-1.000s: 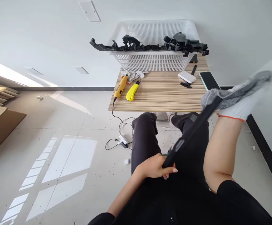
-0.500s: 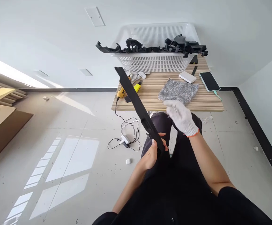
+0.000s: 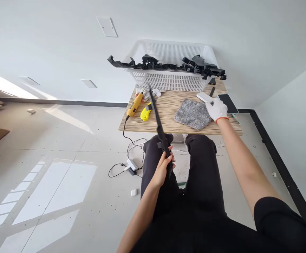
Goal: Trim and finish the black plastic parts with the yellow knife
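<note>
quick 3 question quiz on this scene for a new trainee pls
1. Multiple choice: the long black strip is held by
A. the bare left hand
B. both hands
C. no hand
2. True or false: the gloved right hand is over the table, next to the grey cloth.
3. Short answer: what lies in the white basket?

Key
1. A, its fingers are closed round the strip's near end.
2. True.
3. Black plastic parts, some reaching past the rim.
</note>
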Action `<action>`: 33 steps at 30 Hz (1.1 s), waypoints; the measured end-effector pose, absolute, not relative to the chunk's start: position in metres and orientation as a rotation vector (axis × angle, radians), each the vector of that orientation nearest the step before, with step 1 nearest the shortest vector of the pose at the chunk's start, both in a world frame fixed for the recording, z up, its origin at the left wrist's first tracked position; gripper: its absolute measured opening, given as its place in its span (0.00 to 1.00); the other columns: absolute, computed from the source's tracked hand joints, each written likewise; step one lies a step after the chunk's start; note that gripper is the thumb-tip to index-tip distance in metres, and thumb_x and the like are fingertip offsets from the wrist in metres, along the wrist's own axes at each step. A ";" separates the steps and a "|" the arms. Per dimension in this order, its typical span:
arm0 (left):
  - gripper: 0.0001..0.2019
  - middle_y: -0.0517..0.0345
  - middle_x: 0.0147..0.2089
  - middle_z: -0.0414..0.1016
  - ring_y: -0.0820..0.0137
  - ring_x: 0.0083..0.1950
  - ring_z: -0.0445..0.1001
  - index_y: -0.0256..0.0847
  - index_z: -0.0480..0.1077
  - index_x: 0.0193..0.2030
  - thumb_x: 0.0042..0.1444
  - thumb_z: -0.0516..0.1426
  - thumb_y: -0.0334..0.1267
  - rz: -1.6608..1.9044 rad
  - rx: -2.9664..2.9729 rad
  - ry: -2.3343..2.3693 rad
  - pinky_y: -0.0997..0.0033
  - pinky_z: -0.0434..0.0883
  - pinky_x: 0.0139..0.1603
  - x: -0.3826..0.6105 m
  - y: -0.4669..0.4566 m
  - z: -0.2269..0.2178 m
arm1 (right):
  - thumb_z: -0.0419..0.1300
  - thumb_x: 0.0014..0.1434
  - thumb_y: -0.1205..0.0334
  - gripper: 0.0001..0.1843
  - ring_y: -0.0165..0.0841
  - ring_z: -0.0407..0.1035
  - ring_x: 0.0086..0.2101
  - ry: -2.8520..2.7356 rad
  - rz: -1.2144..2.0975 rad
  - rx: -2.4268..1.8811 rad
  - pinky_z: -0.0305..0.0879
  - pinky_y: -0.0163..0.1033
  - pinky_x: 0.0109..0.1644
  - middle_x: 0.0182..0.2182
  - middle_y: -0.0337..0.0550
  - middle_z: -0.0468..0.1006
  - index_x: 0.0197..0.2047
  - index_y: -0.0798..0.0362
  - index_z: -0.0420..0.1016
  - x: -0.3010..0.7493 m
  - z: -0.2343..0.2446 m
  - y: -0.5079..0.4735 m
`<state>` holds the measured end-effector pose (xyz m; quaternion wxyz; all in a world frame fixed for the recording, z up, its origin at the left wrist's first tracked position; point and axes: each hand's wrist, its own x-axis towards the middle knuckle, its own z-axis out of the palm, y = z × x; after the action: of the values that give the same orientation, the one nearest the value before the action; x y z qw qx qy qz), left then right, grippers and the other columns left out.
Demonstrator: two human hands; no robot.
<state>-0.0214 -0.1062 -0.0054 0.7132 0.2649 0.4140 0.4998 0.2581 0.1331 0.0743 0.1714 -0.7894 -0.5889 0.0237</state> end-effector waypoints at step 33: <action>0.29 0.64 0.38 0.69 0.78 0.25 0.73 0.49 0.65 0.69 0.64 0.66 0.49 0.934 0.435 0.494 0.80 0.71 0.18 -0.022 -0.114 -0.036 | 0.69 0.58 0.67 0.16 0.37 0.70 0.46 -2.670 -0.076 -2.243 0.58 0.48 0.49 0.58 0.56 0.77 0.51 0.55 0.85 0.272 0.113 0.219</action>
<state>-0.0222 -0.1142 -0.0358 0.8413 0.2059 0.2338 0.4418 0.2716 0.2190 0.1133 -0.1724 -0.6333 -0.7542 -0.0216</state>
